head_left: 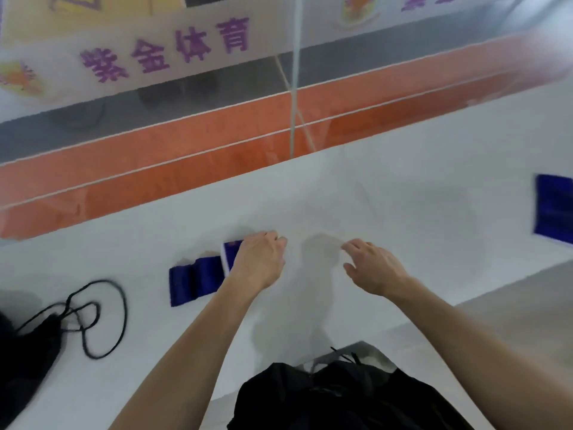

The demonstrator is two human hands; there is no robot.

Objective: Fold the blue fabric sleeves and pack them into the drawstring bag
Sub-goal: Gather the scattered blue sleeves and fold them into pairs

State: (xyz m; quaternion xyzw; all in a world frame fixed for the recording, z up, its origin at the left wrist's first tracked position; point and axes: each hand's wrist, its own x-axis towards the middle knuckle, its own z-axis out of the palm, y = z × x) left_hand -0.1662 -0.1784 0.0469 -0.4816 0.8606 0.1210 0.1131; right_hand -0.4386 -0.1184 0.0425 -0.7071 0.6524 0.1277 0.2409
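A folded blue fabric sleeve [198,279] lies on the white table [403,212], left of centre. My left hand [260,262] rests on its right end, fingers curled over the white-edged fold. My right hand [372,268] hovers just to the right, fingers spread and holding nothing. A second blue sleeve [553,207] lies flat at the table's far right edge. The black drawstring bag [28,346] sits at the lower left, its black cord [102,318] looped loosely on the table.
A glass partition with an orange band [186,156] and purple lettering runs along the table's far side. Black clothing on my body [341,395] fills the bottom centre. Grey floor [511,305] shows at the right.
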